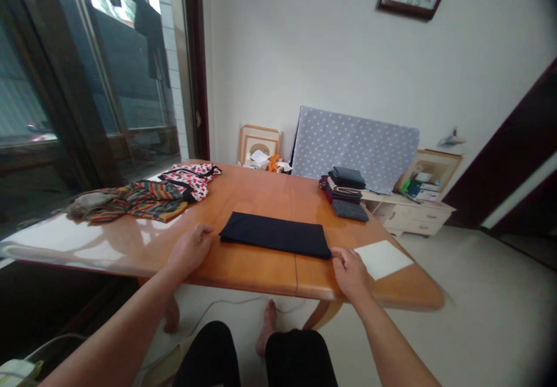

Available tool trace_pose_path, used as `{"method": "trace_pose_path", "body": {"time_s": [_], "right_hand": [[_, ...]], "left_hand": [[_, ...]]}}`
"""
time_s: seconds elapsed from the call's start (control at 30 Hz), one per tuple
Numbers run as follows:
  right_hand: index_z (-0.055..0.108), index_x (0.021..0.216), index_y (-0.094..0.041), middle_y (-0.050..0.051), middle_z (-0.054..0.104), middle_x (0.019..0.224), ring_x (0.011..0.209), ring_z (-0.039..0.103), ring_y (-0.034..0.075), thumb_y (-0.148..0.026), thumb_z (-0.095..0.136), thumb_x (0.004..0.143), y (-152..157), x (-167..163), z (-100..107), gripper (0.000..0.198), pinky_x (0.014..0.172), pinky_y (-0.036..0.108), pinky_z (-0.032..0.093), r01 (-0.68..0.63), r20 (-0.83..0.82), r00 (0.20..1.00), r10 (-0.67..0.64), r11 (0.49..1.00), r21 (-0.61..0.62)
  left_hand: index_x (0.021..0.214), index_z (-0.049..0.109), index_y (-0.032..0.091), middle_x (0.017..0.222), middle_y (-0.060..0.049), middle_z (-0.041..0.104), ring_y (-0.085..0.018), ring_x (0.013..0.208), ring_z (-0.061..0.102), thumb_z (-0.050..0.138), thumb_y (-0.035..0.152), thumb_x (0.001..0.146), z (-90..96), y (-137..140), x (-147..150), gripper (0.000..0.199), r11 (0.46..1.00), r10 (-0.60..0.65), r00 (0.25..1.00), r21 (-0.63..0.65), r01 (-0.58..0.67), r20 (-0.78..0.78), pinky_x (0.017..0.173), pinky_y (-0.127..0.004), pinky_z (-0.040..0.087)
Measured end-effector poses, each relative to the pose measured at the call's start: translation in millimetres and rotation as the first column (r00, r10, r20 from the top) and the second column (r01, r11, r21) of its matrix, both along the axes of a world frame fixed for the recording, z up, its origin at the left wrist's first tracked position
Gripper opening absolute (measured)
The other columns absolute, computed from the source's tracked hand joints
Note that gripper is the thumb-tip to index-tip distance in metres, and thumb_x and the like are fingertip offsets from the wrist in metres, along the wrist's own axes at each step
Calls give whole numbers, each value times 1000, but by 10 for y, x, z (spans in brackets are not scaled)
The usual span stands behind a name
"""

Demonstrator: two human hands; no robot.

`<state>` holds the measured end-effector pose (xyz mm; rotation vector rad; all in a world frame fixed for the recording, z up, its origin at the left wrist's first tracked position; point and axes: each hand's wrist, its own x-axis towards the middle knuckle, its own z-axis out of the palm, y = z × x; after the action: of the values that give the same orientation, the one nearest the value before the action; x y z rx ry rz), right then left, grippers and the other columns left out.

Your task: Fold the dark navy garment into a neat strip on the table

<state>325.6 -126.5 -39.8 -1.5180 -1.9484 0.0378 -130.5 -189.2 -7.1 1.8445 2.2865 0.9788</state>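
Observation:
A dark navy folded piece of cloth [275, 234], its kind not clear, lies flat as a long strip on the wooden table [256, 192]. My right hand [351, 271] is at its right front corner, with thumb and fingers closed on the edge there. Just off the strip's left end is my left hand [190, 252], its fingers curled together and nothing visible in them. A small gap separates that hand from the cloth.
Striped clothing [152, 200] and a red-and-white patterned garment [195, 179] lie loosely at the left. A stack of folded clothes [346, 187] stands at the back right. White paper [383, 259] lies near the right edge. Behind stands a low white cabinet [411, 217].

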Motion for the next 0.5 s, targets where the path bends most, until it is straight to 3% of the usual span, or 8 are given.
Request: {"method": "trace_pose_path", "body": {"time_s": [0.1, 0.2, 0.4, 0.5], "right_hand": [[67, 109, -21, 7, 68, 107, 106, 58, 23, -22, 44, 87, 2, -8, -12, 32, 97, 34, 44, -9, 1, 1000, 9, 1000, 23], [67, 110, -22, 8, 69, 109, 106, 59, 24, -29, 43, 90, 21, -8, -40, 32, 97, 36, 43, -12, 10, 1000, 11, 999, 35], [70, 100, -22, 10, 71, 99, 100, 62, 26, -42, 42, 95, 92, -15, -74, 35, 94, 38, 44, -32, 67, 997, 30, 999, 25], [70, 99, -22, 11, 70, 100, 102, 62, 27, -43, 43, 94, 130, -16, -91, 34, 95, 38, 44, -31, 90, 996, 30, 999, 14]], "left_hand": [[106, 63, 20, 101, -5, 71, -22, 97, 65, 42, 31, 86, -7, -4, -70, 30, 994, 99, 986, 33, -104, 132, 85, -32, 50], [104, 65, 20, 102, -5, 72, -22, 98, 65, 43, 34, 87, -20, -1, -95, 31, 989, 134, 977, 36, -141, 166, 86, -32, 49], [99, 71, 23, 105, -5, 74, -23, 104, 64, 39, 38, 91, 65, -18, -15, 36, 998, 3, 996, -70, 4, 91, 89, -31, 48], [97, 75, 27, 106, -4, 75, -27, 107, 64, 43, 41, 90, 139, -48, 30, 35, 988, 1, 1000, -152, 3, 29, 89, -33, 47]]}}
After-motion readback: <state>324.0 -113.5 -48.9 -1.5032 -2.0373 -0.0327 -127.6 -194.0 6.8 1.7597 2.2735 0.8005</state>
